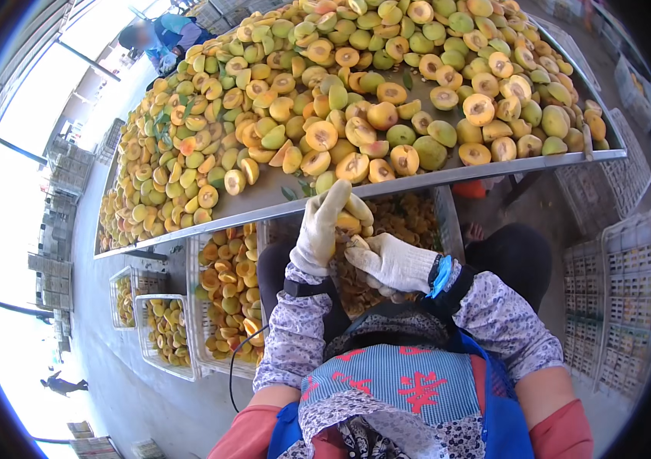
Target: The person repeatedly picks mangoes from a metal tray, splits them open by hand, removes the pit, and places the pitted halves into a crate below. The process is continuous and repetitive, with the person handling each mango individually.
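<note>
My left hand point(321, 229), in a white glove, is closed on a yellow peach point(348, 223) just below the steel table's front rim point(249, 215). My right hand point(390, 260), also gloved, has its fingers curled against that fruit; what is in them is too small to make out. Many whole and halved peaches point(321, 134) lie piled on the table above my hands. Beneath the hands, between my knees, a container of brownish scraps point(409, 222) is partly hidden. Left of my legs stands a white crate of peach halves point(226, 283).
Smaller crates of fruit point(164, 329) sit on the floor at left. Stacked plastic crates point(616, 298) stand close at right, more point(57, 268) along the far left. A co-worker point(161, 42) in blue is at the table's far left; a distant person point(65, 382) is at lower left.
</note>
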`<state>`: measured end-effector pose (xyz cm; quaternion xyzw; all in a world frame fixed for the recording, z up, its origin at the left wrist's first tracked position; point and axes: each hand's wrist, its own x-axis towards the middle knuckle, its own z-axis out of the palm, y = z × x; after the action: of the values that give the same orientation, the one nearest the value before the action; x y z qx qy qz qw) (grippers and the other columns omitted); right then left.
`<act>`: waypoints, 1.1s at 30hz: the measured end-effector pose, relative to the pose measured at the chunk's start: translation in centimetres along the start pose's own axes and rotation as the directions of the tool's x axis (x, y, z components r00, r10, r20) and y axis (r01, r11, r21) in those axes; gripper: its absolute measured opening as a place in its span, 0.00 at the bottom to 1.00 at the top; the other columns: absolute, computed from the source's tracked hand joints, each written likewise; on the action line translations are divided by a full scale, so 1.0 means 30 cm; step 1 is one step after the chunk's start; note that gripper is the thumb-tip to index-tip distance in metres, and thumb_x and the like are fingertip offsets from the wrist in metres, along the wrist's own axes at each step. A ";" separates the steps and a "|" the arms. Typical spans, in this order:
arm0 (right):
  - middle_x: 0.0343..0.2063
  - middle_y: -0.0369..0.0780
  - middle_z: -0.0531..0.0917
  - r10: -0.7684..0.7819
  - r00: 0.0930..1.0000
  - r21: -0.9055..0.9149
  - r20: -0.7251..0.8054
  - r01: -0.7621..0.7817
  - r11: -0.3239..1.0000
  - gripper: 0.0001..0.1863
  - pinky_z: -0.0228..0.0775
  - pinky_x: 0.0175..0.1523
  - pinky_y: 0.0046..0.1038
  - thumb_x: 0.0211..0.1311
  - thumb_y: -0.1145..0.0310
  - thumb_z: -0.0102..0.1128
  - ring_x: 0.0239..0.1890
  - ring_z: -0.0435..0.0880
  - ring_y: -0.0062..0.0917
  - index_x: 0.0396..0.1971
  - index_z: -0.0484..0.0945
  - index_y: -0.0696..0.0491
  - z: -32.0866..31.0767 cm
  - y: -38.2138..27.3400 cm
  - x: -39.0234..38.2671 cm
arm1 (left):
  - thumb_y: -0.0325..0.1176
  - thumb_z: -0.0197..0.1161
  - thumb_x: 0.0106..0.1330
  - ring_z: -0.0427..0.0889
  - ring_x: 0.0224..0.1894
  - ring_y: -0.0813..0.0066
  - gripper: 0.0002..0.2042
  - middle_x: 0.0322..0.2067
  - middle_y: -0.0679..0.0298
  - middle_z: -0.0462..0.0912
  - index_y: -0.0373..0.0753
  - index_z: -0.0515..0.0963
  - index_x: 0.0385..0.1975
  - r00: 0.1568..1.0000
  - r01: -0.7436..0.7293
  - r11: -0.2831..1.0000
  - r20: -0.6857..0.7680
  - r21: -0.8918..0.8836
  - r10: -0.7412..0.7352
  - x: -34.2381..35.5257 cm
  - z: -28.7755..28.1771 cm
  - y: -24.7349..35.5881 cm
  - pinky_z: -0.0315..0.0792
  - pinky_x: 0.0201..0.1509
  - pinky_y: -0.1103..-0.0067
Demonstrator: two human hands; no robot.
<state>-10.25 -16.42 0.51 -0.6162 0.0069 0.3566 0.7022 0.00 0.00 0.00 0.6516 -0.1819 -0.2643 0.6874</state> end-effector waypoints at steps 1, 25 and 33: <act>0.15 0.27 0.66 0.029 0.998 0.117 0.047 -0.034 0.993 0.29 0.58 0.16 0.22 0.75 0.35 0.47 0.11 0.61 0.15 0.36 0.75 0.50 0.007 -0.017 -0.013 | 0.66 0.57 0.70 0.80 0.26 0.60 0.32 0.33 0.49 0.83 0.36 0.79 0.46 0.999 -0.035 0.999 0.003 -0.014 0.035 -0.001 0.002 0.000 0.77 0.33 0.70; 0.38 0.56 0.86 -0.366 0.812 -0.665 -0.454 -0.035 0.746 0.24 0.77 0.51 0.45 0.71 0.50 0.56 0.43 0.85 0.52 0.46 0.82 0.58 -0.035 0.101 0.139 | 0.50 0.61 0.71 0.86 0.44 0.60 0.25 0.43 0.51 0.87 0.31 0.82 0.51 0.324 0.485 0.705 -0.855 0.518 0.406 -0.295 -0.592 0.118 0.75 0.52 0.71; 0.20 0.37 0.78 0.112 0.929 0.173 -0.353 -0.053 0.984 0.21 0.70 0.25 0.31 0.76 0.48 0.53 0.19 0.78 0.27 0.38 0.76 0.53 -0.013 0.087 0.134 | 0.51 0.65 0.65 0.81 0.58 0.45 0.30 0.54 0.42 0.82 0.35 0.77 0.60 0.612 0.492 0.429 -0.651 0.758 0.449 0.122 -0.805 -0.058 0.74 0.60 0.64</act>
<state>-8.41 -14.81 -3.64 -0.6118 0.1904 0.2648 0.7206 17.04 17.10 -4.13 0.9563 0.0400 0.1834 0.2240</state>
